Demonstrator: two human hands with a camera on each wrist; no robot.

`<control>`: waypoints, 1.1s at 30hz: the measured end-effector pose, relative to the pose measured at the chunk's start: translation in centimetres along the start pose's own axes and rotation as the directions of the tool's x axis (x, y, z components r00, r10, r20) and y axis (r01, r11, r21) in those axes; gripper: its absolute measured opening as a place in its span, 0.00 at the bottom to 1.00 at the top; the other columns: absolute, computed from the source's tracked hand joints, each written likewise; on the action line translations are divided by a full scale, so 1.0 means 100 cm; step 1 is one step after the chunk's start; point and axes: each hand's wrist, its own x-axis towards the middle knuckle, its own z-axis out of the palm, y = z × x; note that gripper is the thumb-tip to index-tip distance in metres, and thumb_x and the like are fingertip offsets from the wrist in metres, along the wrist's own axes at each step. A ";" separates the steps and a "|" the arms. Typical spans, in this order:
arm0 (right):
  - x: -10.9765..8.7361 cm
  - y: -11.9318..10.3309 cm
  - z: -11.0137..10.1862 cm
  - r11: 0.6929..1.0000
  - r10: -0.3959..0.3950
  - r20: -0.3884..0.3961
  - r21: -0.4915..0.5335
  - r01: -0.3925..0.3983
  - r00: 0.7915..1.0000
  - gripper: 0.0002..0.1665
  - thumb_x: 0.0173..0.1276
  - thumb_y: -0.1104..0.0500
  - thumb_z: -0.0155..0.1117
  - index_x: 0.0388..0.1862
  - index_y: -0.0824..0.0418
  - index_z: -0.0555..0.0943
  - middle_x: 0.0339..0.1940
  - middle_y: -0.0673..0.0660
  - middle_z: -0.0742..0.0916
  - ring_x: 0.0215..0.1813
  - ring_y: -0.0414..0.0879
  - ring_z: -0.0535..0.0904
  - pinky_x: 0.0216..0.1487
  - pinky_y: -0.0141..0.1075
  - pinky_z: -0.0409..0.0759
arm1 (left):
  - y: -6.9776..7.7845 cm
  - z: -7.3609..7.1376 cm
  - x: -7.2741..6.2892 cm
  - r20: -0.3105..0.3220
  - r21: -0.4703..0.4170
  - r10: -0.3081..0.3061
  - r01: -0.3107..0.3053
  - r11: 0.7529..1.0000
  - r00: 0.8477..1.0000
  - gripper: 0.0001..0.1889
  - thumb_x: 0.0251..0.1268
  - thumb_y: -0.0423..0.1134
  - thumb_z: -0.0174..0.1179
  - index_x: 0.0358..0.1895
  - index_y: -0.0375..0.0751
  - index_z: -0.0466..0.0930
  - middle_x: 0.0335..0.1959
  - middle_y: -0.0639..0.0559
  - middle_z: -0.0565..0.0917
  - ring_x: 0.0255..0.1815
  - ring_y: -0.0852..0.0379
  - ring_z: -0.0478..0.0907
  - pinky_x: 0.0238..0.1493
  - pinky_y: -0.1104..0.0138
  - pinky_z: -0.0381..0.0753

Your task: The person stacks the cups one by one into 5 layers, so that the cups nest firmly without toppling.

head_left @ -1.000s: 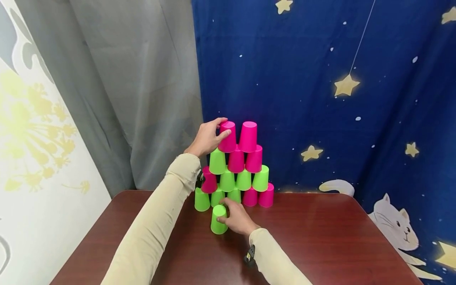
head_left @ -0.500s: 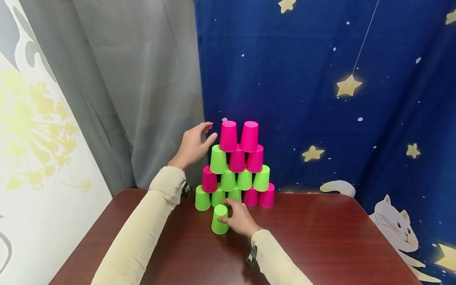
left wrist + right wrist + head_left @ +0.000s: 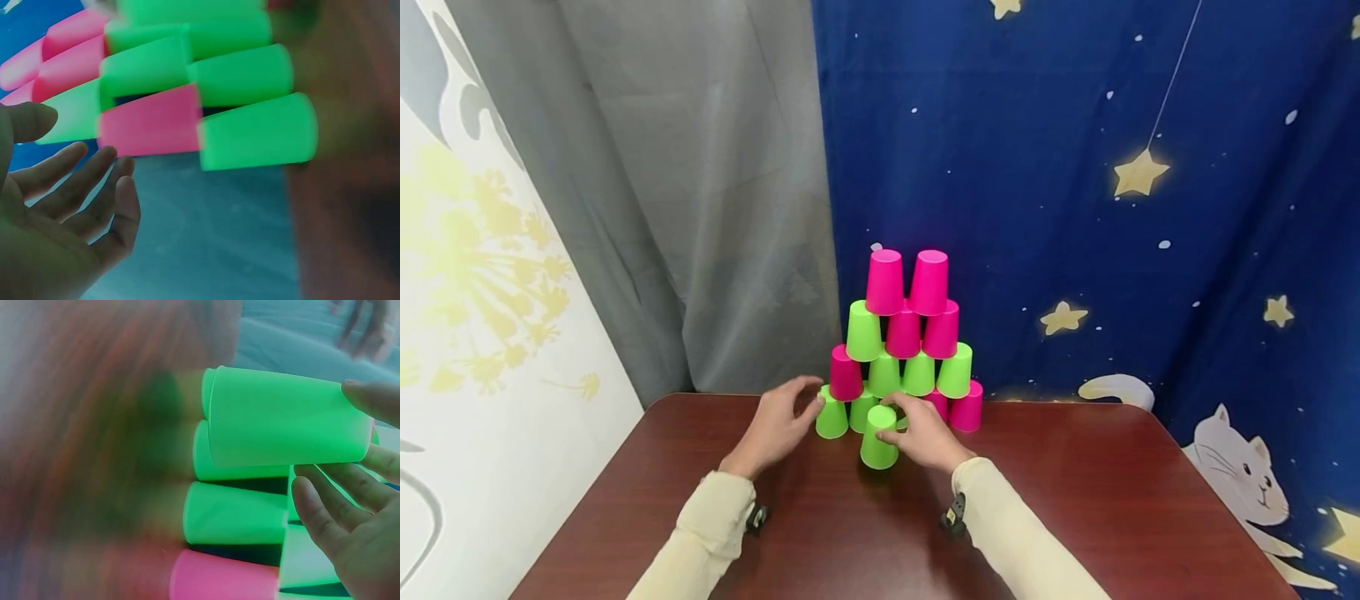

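Note:
My right hand (image 3: 931, 435) pinches a green plastic cup (image 3: 877, 442), upside down, near its closed upper end. A dark shadow shows under this cup, in front of the stack. In the right wrist view the thumb (image 3: 375, 400) lies on one side of the green cup and the fingers on the other. My left hand (image 3: 775, 427) is relaxed and holds nothing, beside the green cup (image 3: 831, 417) at the stack's lower left corner. The stack is a pyramid of upside-down pink and green cups, with two pink cups (image 3: 885, 283) on top. The held cup hides part of its bottom row.
The stack stands near the back edge of a dark red-brown table (image 3: 1075, 500). Behind it hang a grey curtain (image 3: 760, 208) and a blue curtain (image 3: 1000, 167) with stars and a cat.
My left hand has let go of the upper left pink cup and come down beside the bottom row. My right hand has raised the green cup slightly, a little to the right.

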 end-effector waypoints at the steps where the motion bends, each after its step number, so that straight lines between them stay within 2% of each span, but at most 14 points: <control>1: 0.000 -0.002 -0.004 1.000 -0.002 -0.003 -0.014 0.002 1.000 0.23 0.60 0.59 0.75 0.54 0.59 0.80 0.47 0.54 0.87 0.47 0.46 0.83 0.51 0.44 0.84 | -0.002 0.005 -0.007 0.009 -0.002 -0.008 0.008 1.000 1.000 0.18 0.72 0.40 0.59 0.60 0.36 0.79 0.57 0.41 0.84 0.60 0.44 0.81 0.61 0.50 0.80; 8: 0.003 -0.016 -0.033 0.999 -0.011 0.008 -0.048 0.011 1.000 0.21 0.60 0.59 0.75 0.52 0.57 0.81 0.43 0.52 0.86 0.45 0.46 0.81 0.51 0.44 0.81 | -0.006 0.031 -0.046 0.109 0.003 -0.086 0.086 0.996 0.990 0.16 0.70 0.39 0.62 0.57 0.40 0.81 0.54 0.47 0.86 0.60 0.47 0.82 0.62 0.52 0.79; 14: 0.012 -0.032 -0.061 0.997 -0.031 0.027 -0.072 0.033 0.999 0.26 0.61 0.57 0.75 0.57 0.59 0.80 0.46 0.52 0.87 0.50 0.46 0.82 0.54 0.41 0.81 | -0.006 0.040 -0.067 0.146 -0.021 -0.104 0.108 0.994 0.984 0.11 0.69 0.37 0.62 0.52 0.44 0.83 0.49 0.52 0.87 0.52 0.54 0.84 0.54 0.56 0.82; 18: 0.021 -0.043 -0.080 0.996 -0.056 0.039 -0.064 0.059 0.998 0.25 0.61 0.57 0.75 0.56 0.58 0.80 0.46 0.52 0.87 0.50 0.46 0.82 0.56 0.43 0.81 | -0.006 0.041 -0.074 0.161 -0.065 -0.086 0.098 0.993 0.983 0.09 0.68 0.36 0.62 0.50 0.45 0.83 0.45 0.50 0.88 0.44 0.59 0.84 0.48 0.60 0.84; 26: 0.037 -0.064 -0.115 0.993 -0.089 0.057 -0.071 0.094 0.994 0.24 0.61 0.57 0.75 0.56 0.58 0.80 0.45 0.54 0.88 0.48 0.49 0.83 0.53 0.45 0.82 | -0.008 0.043 -0.084 0.205 -0.112 -0.040 0.064 0.992 0.978 0.09 0.69 0.35 0.60 0.49 0.37 0.82 0.42 0.47 0.87 0.40 0.58 0.86 0.43 0.63 0.85; 33: 0.045 -0.081 -0.141 0.985 -0.099 0.057 -0.135 0.106 0.993 0.25 0.62 0.56 0.74 0.58 0.57 0.79 0.47 0.53 0.88 0.50 0.50 0.83 0.56 0.46 0.82 | -0.006 0.045 -0.088 0.231 -0.120 -0.015 0.044 0.992 0.973 0.08 0.70 0.34 0.58 0.47 0.38 0.83 0.37 0.53 0.87 0.36 0.65 0.84 0.40 0.65 0.85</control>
